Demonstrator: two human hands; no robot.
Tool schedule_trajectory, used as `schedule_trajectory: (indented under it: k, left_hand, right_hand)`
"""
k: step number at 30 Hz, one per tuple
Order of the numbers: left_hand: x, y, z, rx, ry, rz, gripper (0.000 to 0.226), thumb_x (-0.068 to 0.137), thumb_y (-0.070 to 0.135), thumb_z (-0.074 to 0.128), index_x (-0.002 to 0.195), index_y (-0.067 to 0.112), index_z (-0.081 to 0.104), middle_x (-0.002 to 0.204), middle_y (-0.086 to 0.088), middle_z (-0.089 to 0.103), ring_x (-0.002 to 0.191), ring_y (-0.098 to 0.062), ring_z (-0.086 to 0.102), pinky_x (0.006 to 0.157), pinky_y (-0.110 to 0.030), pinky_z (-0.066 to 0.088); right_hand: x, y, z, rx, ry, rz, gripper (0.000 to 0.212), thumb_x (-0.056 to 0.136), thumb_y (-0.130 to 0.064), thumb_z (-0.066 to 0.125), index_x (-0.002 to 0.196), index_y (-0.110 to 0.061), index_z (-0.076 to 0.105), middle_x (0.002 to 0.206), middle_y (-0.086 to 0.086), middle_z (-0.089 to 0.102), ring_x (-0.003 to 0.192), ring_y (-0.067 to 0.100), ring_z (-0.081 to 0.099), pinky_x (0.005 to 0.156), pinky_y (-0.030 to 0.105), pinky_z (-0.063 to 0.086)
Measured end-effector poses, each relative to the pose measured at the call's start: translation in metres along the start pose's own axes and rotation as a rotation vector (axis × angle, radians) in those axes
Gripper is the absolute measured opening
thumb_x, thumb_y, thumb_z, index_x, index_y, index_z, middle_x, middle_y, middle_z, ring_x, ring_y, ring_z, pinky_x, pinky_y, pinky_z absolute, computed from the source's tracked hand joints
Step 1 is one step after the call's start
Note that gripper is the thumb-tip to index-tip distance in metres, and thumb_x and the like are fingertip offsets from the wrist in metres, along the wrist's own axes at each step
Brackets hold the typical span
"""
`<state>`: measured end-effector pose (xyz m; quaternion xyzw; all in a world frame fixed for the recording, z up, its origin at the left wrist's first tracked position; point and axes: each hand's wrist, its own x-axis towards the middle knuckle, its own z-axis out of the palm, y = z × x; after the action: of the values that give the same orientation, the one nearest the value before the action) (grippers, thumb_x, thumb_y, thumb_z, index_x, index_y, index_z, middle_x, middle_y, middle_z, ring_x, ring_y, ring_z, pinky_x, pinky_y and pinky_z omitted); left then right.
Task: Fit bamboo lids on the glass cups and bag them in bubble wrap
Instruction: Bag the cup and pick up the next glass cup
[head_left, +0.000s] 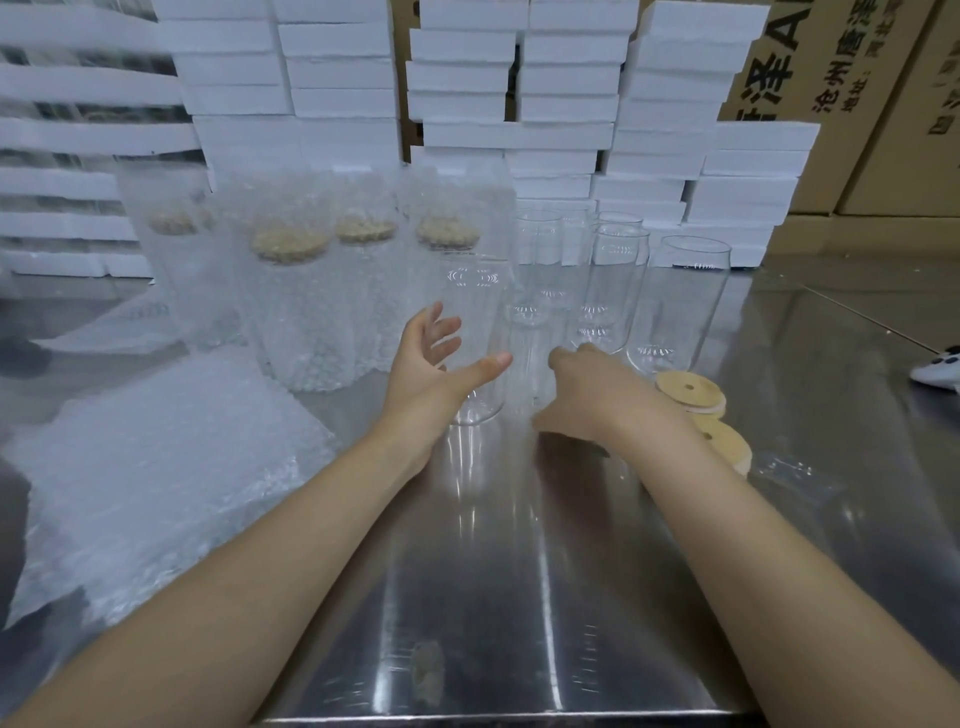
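the left grip (441, 358) is spread wide, fingers straight and thumb out, cupped beside the nearest glass cup (475, 312) but not closed on it; whether skin touches glass i cannot tell. the right grip (587, 395) shows only its back, fingers hidden toward a second cup (530, 338) just beside the first, so i cannot tell whether it is clamped on anything. both cups stand upright and nearly touching on the steel worktop (519, 597), with more bare cups (618, 270) crowded close behind. the bamboo lids (688, 387) lie just beyond the right wrist, none fitted on these cups yet. further left stand the bagged cups (291, 312), and a heap of bubble wrap bags (156, 467) lies near the left forearm. the risk, as i judge it: clear glass on a slick, mirror-like top is hard to read, so a sideways lift could knock neighbouring cups together or tip one, and the right forearm could sweep the lids away
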<state>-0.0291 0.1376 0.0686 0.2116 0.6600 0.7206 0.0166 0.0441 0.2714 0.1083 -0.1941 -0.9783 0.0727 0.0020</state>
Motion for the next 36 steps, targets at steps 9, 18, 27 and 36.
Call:
schedule_trajectory:
  k: [9, 18, 27, 36]
  left_hand:
    - [0.002, -0.006, -0.001, 0.049, -0.051, 0.034, 0.093, 0.071, 0.017, 0.085, 0.146, 0.028, 0.031, 0.133, 0.012, 0.050, 0.121, -0.002, 0.049, 0.103, -0.024, 0.038]
    - [0.004, -0.012, -0.001, 0.051, -0.140, 0.031, 0.096, 0.065, 0.027, 0.088, 0.143, 0.035, 0.033, 0.132, 0.019, 0.053, 0.120, 0.003, 0.051, 0.095, -0.018, 0.040]
    - [-0.001, -0.007, 0.003, 0.049, -0.381, -0.010, 0.087, 0.066, 0.028, 0.084, 0.135, 0.043, 0.034, 0.136, 0.014, 0.052, 0.123, -0.001, 0.052, 0.113, -0.037, 0.036]
    - [-0.001, -0.006, 0.001, 0.073, -0.450, -0.026, 0.097, 0.066, 0.029, 0.083, 0.146, 0.035, 0.029, 0.141, 0.013, 0.047, 0.129, 0.002, 0.045, 0.112, -0.031, 0.033]
  right_hand:
    - [0.030, 0.013, -0.002, 0.943, 0.192, 0.139, 0.037, 0.092, -0.042, 0.053, 0.078, -0.009, 0.061, 0.087, 0.012, 0.066, 0.077, 0.029, 0.066, 0.067, 0.033, 0.055]
    - [0.039, 0.018, -0.006, 1.868, 0.097, 0.084, 0.026, 0.098, -0.032, 0.042, 0.096, -0.014, 0.061, 0.096, 0.009, 0.065, 0.086, 0.028, 0.063, 0.057, 0.024, 0.053]
    - [0.013, 0.000, -0.012, 1.106, 0.773, -0.584, 0.016, 0.092, -0.028, 0.059, 0.106, -0.020, 0.060, 0.108, -0.002, 0.063, 0.099, -0.004, 0.060, 0.086, 0.014, 0.045]
    - [0.017, -0.005, 0.004, 0.838, 0.786, -0.701, 0.025, 0.092, -0.019, 0.058, 0.112, -0.004, 0.061, 0.115, 0.002, 0.052, 0.109, 0.014, 0.054, 0.094, 0.028, 0.047]
